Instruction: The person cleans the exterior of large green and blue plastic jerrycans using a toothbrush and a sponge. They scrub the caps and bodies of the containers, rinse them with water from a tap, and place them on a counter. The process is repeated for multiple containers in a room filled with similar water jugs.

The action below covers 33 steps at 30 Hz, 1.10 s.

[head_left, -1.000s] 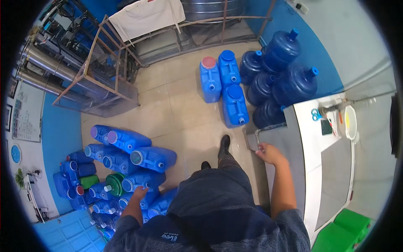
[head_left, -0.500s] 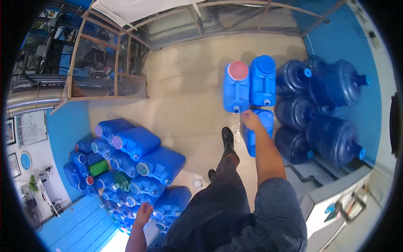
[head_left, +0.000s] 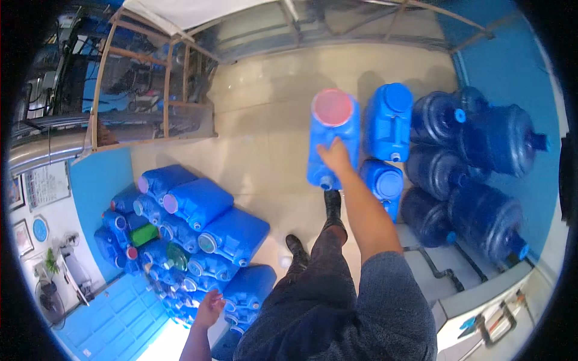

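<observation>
My right hand (head_left: 335, 155) is closed round the top handle of a blue jerrycan (head_left: 319, 163) with a wide pink-red lid and a small spout. Beside it to the right stands another blue jerrycan (head_left: 397, 129) with a blue lid. A third, blue-lidded jerrycan (head_left: 383, 180) sits just nearer, partly behind my right forearm. At the lower left my left hand (head_left: 209, 309) hangs near the stacked blue jerrycans (head_left: 235, 234), its fingers loosely bent and apart, holding nothing.
Large round water bottles (head_left: 487, 207) are stacked against the blue wall on the right. A glazed wooden frame (head_left: 165, 90) with pipes behind it stands at the far left. Grey pipes (head_left: 442, 272) run along a ledge at the lower right. My boots (head_left: 333, 207) are on the tiled floor.
My right hand has reached farther out and taken hold of the pink-lidded jerrycan. That jerrycan has shifted left and nearer, apart from its neighbour. My legs have stepped.
</observation>
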Tool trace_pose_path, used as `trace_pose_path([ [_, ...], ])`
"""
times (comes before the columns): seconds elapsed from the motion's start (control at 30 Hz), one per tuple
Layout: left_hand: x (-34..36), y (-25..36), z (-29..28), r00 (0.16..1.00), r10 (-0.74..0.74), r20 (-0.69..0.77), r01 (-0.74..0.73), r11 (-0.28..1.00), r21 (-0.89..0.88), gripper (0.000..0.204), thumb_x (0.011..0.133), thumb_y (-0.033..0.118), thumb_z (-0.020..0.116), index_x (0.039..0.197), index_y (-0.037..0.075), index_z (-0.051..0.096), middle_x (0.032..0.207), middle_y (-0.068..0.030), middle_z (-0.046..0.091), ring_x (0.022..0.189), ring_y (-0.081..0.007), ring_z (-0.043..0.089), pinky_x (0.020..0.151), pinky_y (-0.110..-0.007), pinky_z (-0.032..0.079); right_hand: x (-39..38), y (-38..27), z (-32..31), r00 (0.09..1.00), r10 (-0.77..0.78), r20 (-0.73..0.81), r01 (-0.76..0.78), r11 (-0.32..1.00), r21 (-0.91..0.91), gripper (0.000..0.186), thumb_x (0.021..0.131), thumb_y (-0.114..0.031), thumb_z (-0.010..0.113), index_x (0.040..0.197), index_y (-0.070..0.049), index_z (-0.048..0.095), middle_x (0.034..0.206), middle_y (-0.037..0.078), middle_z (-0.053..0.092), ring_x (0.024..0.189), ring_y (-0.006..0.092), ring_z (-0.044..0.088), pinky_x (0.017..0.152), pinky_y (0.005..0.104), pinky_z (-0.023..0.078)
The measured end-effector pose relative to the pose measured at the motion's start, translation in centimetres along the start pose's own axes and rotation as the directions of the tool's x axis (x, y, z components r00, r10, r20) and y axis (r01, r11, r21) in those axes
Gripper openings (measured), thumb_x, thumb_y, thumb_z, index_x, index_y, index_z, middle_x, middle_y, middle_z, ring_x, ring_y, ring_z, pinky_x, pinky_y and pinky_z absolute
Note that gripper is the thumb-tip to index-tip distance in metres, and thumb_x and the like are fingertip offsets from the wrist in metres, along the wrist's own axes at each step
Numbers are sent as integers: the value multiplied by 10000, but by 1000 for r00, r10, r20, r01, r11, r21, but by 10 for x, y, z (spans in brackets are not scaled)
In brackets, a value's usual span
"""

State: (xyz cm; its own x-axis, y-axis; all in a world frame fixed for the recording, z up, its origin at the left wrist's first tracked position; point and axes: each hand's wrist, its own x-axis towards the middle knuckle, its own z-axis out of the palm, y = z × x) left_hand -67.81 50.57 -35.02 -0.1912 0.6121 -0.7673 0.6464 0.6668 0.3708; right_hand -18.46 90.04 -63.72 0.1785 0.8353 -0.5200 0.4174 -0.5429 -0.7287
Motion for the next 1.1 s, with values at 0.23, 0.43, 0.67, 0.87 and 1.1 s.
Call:
trace_pose_path([
  [0.23, 101, 124, -58, 894, 448, 4, -442, 880, 173, 534, 933, 133, 712, 1395, -4, 485, 1367, -172, 600, 1236, -236, 596, 1032, -375, 483, -261, 1, -131, 979, -155, -131, 185, 948, 260, 354, 892, -215, 747, 1180, -34, 651, 982, 107, 714, 889, 186, 670, 803, 362, 537],
  [0.43, 82, 306, -44, 416, 908, -41, -899, 417, 135, 567, 917, 175, 721, 1408, 26, 480, 1329, -166, 597, 1212, -270, 607, 1033, -392, 490, -508, 74, -166, 797, 31, -604, 408, 709, 575, 267, 890, -156, 734, 1105, -17, 656, 909, 43, 661, 706, 85, 570, 600, 258, 473],
  [0.67, -93, 428, 27, -150, 967, 208, -977, -113, -179, 551, 892, 211, 756, 1368, 35, 541, 1301, -132, 604, 1219, -245, 589, 1048, -389, 462, -740, 127, -131, 436, 193, -879, 629, 633, 451, 666, 899, -386, 713, 1373, 25, 487, 1275, 165, 609, 1130, 297, 619, 980, 442, 516],
  [0.87, -231, 442, 123, -477, 768, 428, -875, -372, -309, 532, 799, 220, 855, 1257, 58, 638, 1197, -91, 627, 1144, -225, 622, 980, -360, 502, -886, 143, -92, 105, 112, -988, 798, 583, 151, 652, 942, -332, 662, 1449, 12, 441, 1356, 174, 570, 1213, 289, 580, 1028, 453, 490],
  [1.1, -420, 379, 321, -695, 639, 330, -716, -576, -394, 689, 629, 269, 964, 1195, 89, 615, 1014, -62, 589, 933, -214, 601, 862, -340, 506, -1059, 249, -48, -183, 319, -930, 724, 684, 92, 612, 963, -287, 636, 1455, 16, 433, 1380, 176, 553, 1242, 283, 558, 1053, 438, 463],
])
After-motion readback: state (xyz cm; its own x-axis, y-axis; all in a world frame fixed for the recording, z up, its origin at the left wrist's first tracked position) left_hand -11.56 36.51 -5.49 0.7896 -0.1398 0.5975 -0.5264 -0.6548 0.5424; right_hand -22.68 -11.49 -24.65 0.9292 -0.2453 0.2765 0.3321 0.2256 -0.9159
